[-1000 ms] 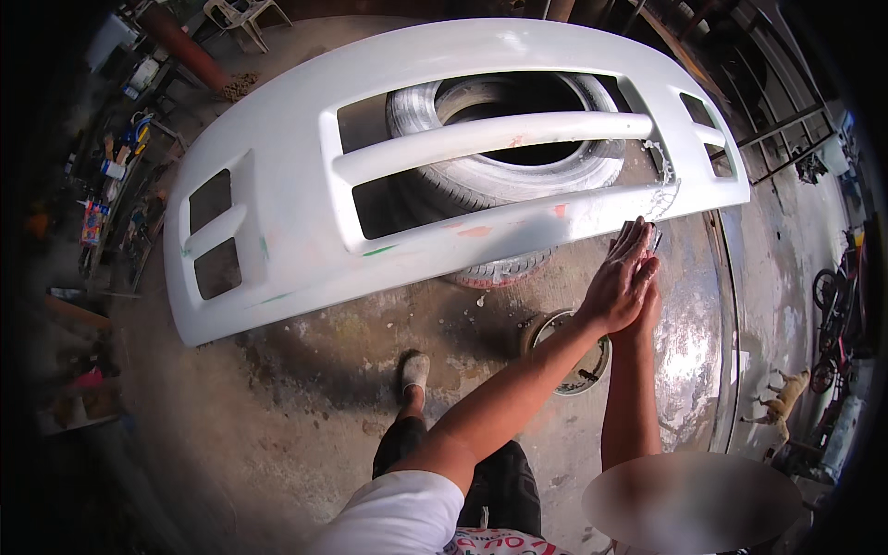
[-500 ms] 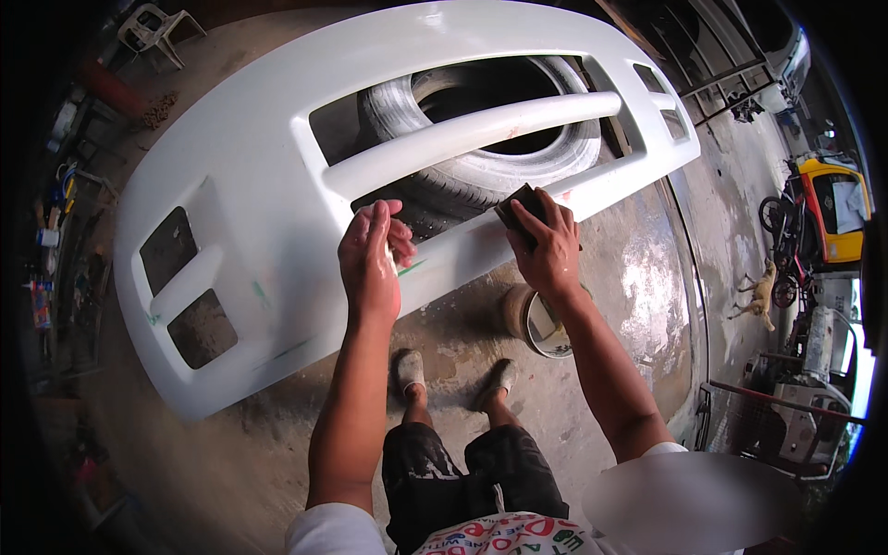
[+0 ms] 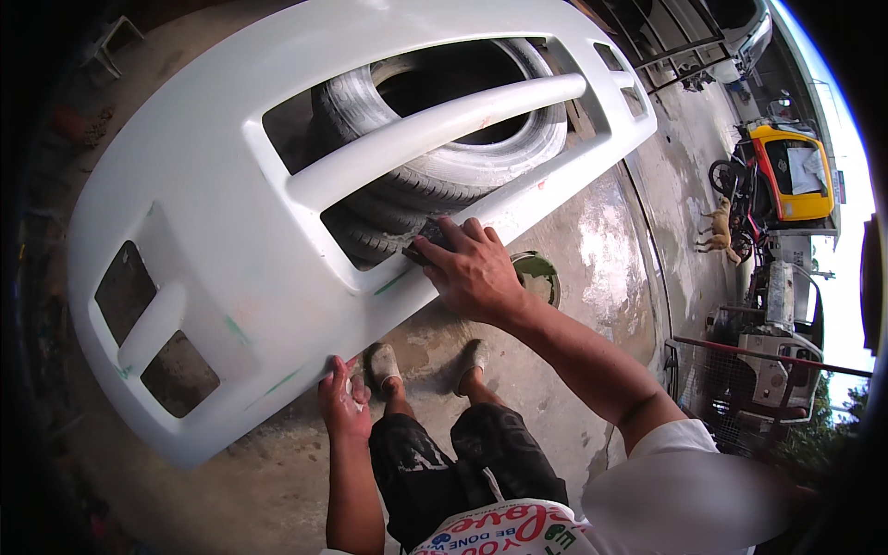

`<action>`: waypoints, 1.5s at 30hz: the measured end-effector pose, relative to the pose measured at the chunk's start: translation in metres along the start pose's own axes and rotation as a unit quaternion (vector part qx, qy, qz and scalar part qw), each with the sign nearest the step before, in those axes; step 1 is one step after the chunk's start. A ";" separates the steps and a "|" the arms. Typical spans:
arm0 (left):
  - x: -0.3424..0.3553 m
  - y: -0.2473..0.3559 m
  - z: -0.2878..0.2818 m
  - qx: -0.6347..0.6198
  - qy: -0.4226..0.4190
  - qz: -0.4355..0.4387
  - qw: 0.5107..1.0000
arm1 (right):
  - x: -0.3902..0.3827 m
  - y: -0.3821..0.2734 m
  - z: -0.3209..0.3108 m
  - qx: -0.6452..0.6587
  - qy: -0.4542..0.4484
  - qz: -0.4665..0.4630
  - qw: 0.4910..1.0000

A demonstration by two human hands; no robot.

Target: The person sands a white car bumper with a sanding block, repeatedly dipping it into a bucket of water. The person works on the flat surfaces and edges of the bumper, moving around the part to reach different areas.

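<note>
A large white car bumper [image 3: 213,277] with green and faint reddish marks lies in front of me, resting over stacked tires [image 3: 518,157]. My right hand [image 3: 476,273] presses a dark piece of sandpaper [image 3: 421,250] onto the narrow strip below the long opening; its fingers cover most of the piece. Wet and whitish, my left hand [image 3: 345,404] is at the bumper's near edge, close to a green streak. Its fingers are loosely bent and apart, with nothing visible in them. Whether its fingertips touch the edge I cannot tell.
A round bucket [image 3: 536,277] stands on the wet concrete floor [image 3: 606,268] beyond my right forearm. To the right are a dog [image 3: 717,231], a motorcycle [image 3: 740,185] and a yellow vehicle part [image 3: 794,176]. A pale plastic chair [image 3: 116,46] is at the far left.
My right hand has slid left along the lower strip with the sandpaper. My left hand has dropped from above the strip to the near edge. The view has shifted.
</note>
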State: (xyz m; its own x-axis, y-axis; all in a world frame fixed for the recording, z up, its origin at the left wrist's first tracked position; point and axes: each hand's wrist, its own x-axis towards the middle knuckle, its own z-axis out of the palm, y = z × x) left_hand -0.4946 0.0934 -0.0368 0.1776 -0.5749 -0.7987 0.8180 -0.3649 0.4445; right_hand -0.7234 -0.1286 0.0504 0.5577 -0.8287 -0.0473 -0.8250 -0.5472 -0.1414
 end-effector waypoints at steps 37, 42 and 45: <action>0.000 0.001 0.000 0.028 0.000 0.012 1.000 | -0.014 -0.016 0.038 0.067 0.123 0.090 0.986; 0.003 -0.005 0.011 0.011 -0.036 0.007 0.999 | -0.008 0.146 0.018 -0.056 0.229 0.173 0.956; 0.002 -0.010 0.009 0.006 -0.026 0.028 0.999 | -0.013 0.107 0.057 -0.031 0.294 0.309 0.904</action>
State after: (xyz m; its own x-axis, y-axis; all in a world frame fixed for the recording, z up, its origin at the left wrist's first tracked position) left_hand -0.5071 0.0894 -0.0388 0.1950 -0.6316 -0.7503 0.8007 -0.3393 0.4937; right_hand -0.8141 -0.1698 -0.0202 -0.1407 -0.8884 0.4371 -0.9761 0.0506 -0.2115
